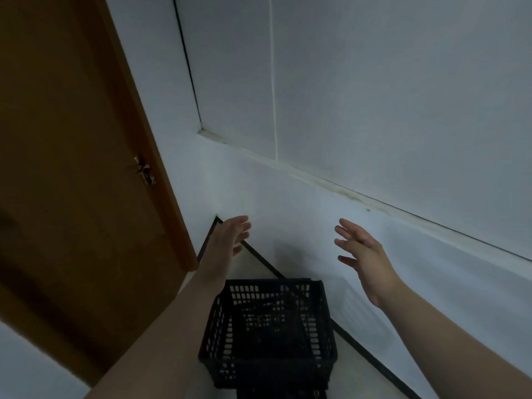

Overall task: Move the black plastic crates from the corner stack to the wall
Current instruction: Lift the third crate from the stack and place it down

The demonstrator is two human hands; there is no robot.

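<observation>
Your left hand (230, 236) and right hand (359, 249) are spread, holding nothing. The crate (267, 332) looks light and stiff; grip opposite rims.

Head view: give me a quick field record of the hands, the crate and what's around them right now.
left hand: open, fingers spread, raised above the crate, holding nothing
right hand: open, fingers spread, raised, holding nothing
black perforated plastic crate: upright, empty as far as can be seen, below and between the forearms, untouched
beneath crate: another dark object at the frame edge, cut off
white wall: directly ahead, behind the crate
brown wooden door: left of the crate
dark skirting strip: runs along the wall's foot
</observation>
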